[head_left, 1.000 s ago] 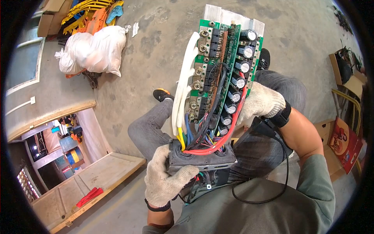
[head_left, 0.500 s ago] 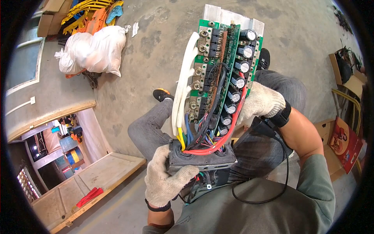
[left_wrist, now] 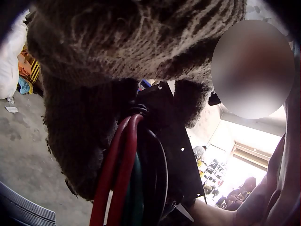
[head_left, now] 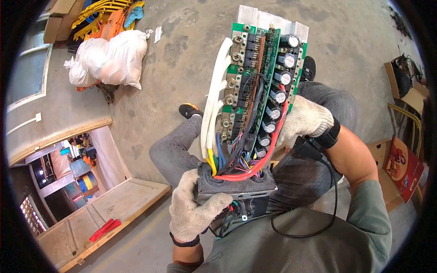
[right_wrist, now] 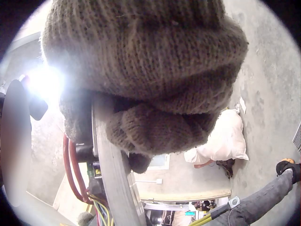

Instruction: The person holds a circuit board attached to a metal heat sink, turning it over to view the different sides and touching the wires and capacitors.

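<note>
A green circuit board [head_left: 277, 59] with a row of capacitors is fixed to an aluminium heat sink [head_left: 273, 20], held tilted above the person's legs. At its near end sits a black end plate [head_left: 236, 185], with white-sleeved cables [head_left: 213, 100], a thick red cable [head_left: 274, 145] and thin coloured wires rising from it. The gloved left hand [head_left: 191, 211] grips the end plate's left corner, thumb along the near side. In the left wrist view, red cables [left_wrist: 115, 165] hang below this plate. The gloved right hand [head_left: 304, 119] holds the right edge; its fingers curl round the heat sink [right_wrist: 115, 174] in the right wrist view.
A white sack [head_left: 111, 59] lies at the upper left beside orange and yellow parts [head_left: 109, 22]. Red gloves [head_left: 104, 230] rest on a wooden board [head_left: 132, 200] at the lower left. Cardboard boxes [head_left: 396, 86] stand at the right. A black cord [head_left: 334, 195] loops near the right arm.
</note>
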The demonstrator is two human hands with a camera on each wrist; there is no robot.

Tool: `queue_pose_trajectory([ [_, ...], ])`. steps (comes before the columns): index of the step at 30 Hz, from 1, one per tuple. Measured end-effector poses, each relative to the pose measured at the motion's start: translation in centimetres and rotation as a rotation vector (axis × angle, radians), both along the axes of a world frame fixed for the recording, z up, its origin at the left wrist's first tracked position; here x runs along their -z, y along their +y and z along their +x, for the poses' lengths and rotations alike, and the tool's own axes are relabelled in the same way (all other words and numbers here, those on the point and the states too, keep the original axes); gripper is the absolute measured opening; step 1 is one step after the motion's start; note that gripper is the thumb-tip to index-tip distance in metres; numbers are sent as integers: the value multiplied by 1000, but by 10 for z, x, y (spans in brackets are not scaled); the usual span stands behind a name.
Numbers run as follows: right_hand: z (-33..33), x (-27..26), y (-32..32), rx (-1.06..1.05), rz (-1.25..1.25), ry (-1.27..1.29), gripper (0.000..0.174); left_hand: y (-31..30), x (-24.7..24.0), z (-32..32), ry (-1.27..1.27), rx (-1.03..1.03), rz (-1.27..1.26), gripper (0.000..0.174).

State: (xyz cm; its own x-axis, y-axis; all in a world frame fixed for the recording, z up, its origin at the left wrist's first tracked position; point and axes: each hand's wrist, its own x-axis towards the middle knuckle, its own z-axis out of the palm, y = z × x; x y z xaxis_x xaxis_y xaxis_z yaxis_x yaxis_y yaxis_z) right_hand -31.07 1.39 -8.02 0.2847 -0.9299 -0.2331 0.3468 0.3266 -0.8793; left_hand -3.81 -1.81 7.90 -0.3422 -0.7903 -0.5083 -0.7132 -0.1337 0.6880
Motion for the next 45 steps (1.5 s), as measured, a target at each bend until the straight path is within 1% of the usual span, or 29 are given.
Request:
queue_pose_trajectory([
  [2,2,6,-1,12,-31,10,75,-1,-3,-2,-17,3,6,55],
  [4,5,16,-5,80,-511,140,21,-1,-4,-3,-34,6,12,55],
  [5,5,11,-4,80,-511,140,21,0,-3,-2,-27,7,3,55],
  [7,2,-5,-2,-11,-99,10,28,0,-2,-2,-20,9,-6,55],
  [8,2,-6,-1,-11,-99,10,28,0,-1,-2,-18,7,-10,55],
  [10,3,-8,-2,34,-125,-20,35,0,-1,-1,-16,6,-15,55],
  [11,4,-12,-2,34,-125,-20,35,0,0,0,-12,9,-18,55],
  [13,6,-20,-3,99,-152,-133,37,0,0,0,-7,12,-23,55],
  [17,1,-12,-2,22,-101,-105,37,1,-3,-4,-17,6,-19,55],
  [19,0,-6,-1,17,-192,12,35,0,-3,-4,-12,-1,-12,54],
  [20,0,-6,-2,17,-192,12,35,0,-2,-3,-6,6,-19,54],
  [22,-1,-5,-2,-20,19,-40,67,0,-2,-3,0,12,-26,54],
  [25,1,-2,-1,-4,43,-39,71,0,-4,-4,-17,8,-18,53],
  [26,1,6,1,-4,42,-39,71,0,-4,-4,-25,19,-20,54],
  [28,3,24,6,30,-60,3,74,0,-4,-4,-32,29,-22,54],
  [32,6,25,5,58,-115,31,75,-1,-2,-1,-32,46,-39,55],
  [34,4,17,3,35,-80,-48,73,-1,-2,-1,-18,41,-30,55],
  [35,2,7,2,35,-80,-48,73,0,-3,-3,-18,32,-22,54],
  [37,-2,-13,-2,-36,142,-27,72,0,-4,-3,-17,23,-15,54],
  [41,-1,-20,-6,-50,71,24,71,0,-6,-5,-45,12,-1,54],
  [43,1,-19,-5,-3,9,-30,71,0,-5,-5,-46,-11,20,54],
  [45,0,-19,-5,-22,55,-32,71,0,-2,-2,-24,25,-19,55],
])
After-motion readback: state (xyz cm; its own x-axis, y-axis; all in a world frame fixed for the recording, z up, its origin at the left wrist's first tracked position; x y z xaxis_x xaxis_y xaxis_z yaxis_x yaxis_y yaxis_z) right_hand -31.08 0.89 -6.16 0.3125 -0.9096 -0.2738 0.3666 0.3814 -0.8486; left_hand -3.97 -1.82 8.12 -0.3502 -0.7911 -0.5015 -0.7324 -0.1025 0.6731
